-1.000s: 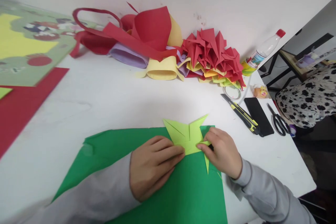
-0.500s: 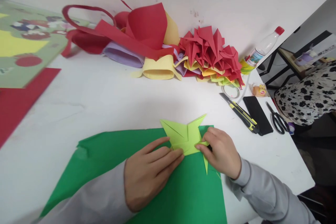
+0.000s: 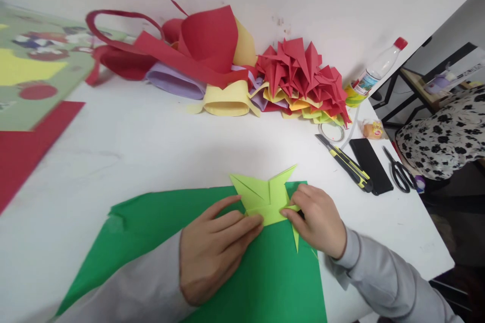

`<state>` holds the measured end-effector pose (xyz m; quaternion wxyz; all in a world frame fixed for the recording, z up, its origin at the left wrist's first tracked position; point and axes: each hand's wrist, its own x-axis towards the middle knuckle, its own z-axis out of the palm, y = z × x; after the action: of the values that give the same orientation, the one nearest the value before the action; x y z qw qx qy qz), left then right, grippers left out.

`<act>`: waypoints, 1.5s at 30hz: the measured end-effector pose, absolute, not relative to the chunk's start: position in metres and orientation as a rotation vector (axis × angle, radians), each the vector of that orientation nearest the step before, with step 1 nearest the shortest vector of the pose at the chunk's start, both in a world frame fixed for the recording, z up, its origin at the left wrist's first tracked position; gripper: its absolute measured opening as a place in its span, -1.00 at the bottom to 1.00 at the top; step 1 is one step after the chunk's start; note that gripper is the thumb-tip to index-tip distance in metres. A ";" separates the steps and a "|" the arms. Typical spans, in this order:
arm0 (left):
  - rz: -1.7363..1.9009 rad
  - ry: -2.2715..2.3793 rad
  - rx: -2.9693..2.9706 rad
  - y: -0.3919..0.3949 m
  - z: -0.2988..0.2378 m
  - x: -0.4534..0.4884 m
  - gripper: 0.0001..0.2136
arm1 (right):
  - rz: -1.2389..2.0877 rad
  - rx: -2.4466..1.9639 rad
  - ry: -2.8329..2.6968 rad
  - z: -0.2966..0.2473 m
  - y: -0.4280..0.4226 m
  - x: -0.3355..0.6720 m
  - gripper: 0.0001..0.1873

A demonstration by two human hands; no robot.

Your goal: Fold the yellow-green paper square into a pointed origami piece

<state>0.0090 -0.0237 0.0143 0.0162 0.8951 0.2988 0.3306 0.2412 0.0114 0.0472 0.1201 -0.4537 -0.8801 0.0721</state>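
A piece of light green folded paper (image 3: 277, 193) with pointed flaps lies over the top edge of a large green sheet (image 3: 280, 272). My left hand (image 3: 215, 247) is at its lower left, thumb and forefinger closed on the bottom edge. Another finger of that hand reaches up along the paper's left side. At the right end, my right hand (image 3: 320, 219) pinches a narrow folded strip between thumb and fingers. One thin point of the paper hangs down below this hand. Part of the folded paper is hidden beneath my fingers.
Red folded-paper spikes (image 3: 299, 68) and curled paper pieces (image 3: 208, 40) line the wall. To the right lie a utility knife (image 3: 346, 164), black phone (image 3: 371, 166), scissors (image 3: 399, 171), tape roll (image 3: 332, 132) and wrapped snack (image 3: 373, 129). A bottle (image 3: 373, 73) stands behind; a person's patterned clothing (image 3: 443, 131) is beyond.
The view has shifted very slightly. Both hands keep their places on the light green paper, and its lower band looks a little flatter under my left fingers.
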 end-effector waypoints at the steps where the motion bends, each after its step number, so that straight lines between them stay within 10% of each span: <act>1: 1.030 0.918 2.770 -0.023 0.015 0.008 -0.74 | 0.212 -1.326 -2.574 0.047 0.012 0.241 -0.75; 45: 0.948 0.958 2.750 -0.023 0.021 0.007 -0.69 | 0.243 -1.340 -2.561 0.046 0.011 0.241 -0.77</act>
<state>0.0070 -0.0228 0.0214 0.0395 0.8972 0.3126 0.3094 0.2411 0.0106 0.0457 0.1202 -0.4586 -0.8766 0.0830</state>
